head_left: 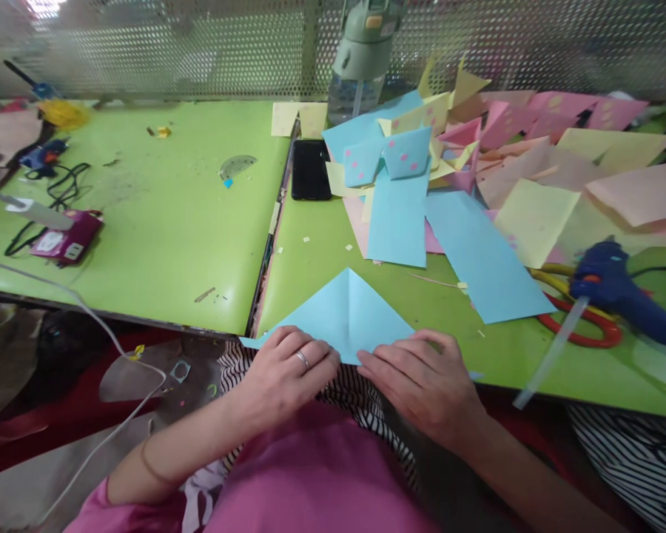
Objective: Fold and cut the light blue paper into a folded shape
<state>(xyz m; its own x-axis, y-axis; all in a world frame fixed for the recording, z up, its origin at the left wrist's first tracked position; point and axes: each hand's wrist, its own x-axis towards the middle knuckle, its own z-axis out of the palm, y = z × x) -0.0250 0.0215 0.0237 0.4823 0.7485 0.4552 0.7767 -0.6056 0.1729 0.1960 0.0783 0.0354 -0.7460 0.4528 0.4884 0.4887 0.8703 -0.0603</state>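
A light blue paper (pixel 347 307), folded into a triangle, lies at the near edge of the green table (pixel 200 244). My left hand (pixel 288 374), a ring on one finger, presses with bent fingers on the triangle's lower left edge. My right hand (pixel 422 377) lies flat on its lower right edge, fingers stretched toward the middle crease. The two hands almost meet at the centre fold.
Blue sheets (pixel 480 255) and a pile of pink, yellow and blue papers (pixel 533 148) cover the right side. A blue glue gun (pixel 624 289) lies over red-handled scissors (pixel 582 329). A black phone (pixel 309 169) and a green-lidded bottle (pixel 360 66) stand behind. A magenta box (pixel 69 237) with cables lies left.
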